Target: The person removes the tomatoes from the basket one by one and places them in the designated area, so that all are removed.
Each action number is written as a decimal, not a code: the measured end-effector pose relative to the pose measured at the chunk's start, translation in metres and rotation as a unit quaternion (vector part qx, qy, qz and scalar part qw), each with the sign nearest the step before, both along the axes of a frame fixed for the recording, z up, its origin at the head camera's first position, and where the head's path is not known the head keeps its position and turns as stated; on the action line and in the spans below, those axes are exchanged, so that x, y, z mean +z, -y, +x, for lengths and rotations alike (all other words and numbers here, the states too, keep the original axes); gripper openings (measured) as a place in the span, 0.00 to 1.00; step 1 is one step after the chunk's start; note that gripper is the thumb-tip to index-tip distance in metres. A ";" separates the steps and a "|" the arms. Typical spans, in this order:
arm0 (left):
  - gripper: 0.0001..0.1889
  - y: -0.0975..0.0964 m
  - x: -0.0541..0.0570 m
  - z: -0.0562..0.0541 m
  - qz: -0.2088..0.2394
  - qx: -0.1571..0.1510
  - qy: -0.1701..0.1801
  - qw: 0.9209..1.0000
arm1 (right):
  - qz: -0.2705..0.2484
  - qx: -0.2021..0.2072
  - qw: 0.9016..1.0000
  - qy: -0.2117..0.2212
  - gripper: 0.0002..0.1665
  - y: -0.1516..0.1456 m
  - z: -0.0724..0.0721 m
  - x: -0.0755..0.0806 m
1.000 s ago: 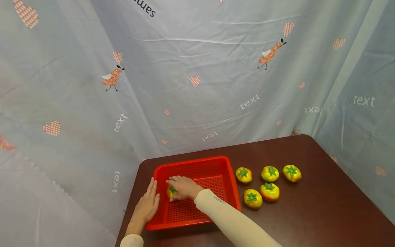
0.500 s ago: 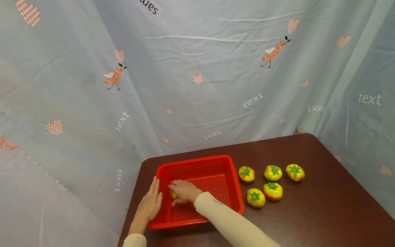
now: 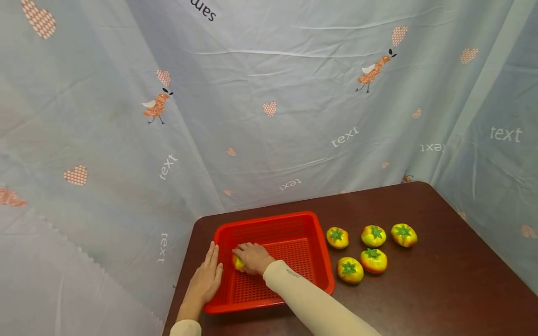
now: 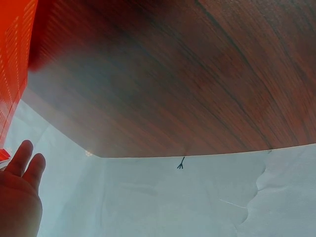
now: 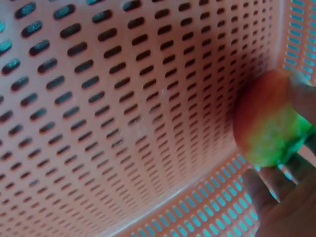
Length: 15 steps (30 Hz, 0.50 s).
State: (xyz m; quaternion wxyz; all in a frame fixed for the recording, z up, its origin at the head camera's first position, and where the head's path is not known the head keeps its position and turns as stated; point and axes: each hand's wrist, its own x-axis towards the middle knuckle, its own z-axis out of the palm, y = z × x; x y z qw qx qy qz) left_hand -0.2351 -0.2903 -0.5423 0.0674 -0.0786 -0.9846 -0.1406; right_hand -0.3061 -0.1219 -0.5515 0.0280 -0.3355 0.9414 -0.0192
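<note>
Inside the red basket (image 3: 269, 303), near its left wall, my right hand (image 3: 253, 257) holds a yellow-red persimmon (image 3: 238, 263). The right wrist view shows the persimmon (image 5: 266, 116) close over the slotted floor, its green leaf top toward my fingers (image 5: 259, 190) and the thumb (image 5: 302, 98) against its other side. My left hand (image 3: 206, 279) lies along the outer left side of the basket, fingers straight and fingertips at the rim. In the left wrist view, only part of that hand (image 4: 22, 192) appears, beside the basket wall (image 4: 12, 59).
Several more persimmons (image 3: 350, 269) with green leaf tops lie on the dark brown table (image 3: 441, 275), right of the basket. Behind the table hangs a pale grey-blue curtain (image 3: 252, 135) with birds and hearts. The table's left edge runs close beside the left forearm.
The right hand has shifted over the persimmon, whose green leaf top was visible and is now covered in the head view. The left hand stays at the basket's side. The head view has shifted slightly.
</note>
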 end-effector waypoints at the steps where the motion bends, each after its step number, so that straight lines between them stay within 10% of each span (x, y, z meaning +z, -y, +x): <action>1: 0.30 0.000 0.000 0.000 0.000 0.000 0.000 1.000 | 0.001 -0.003 1.000 0.001 0.39 0.001 0.001 0.000; 15: 0.31 -0.001 0.000 0.000 -0.007 0.002 0.003 1.000 | 0.000 -0.002 1.000 -0.011 0.39 0.000 0.006 -0.003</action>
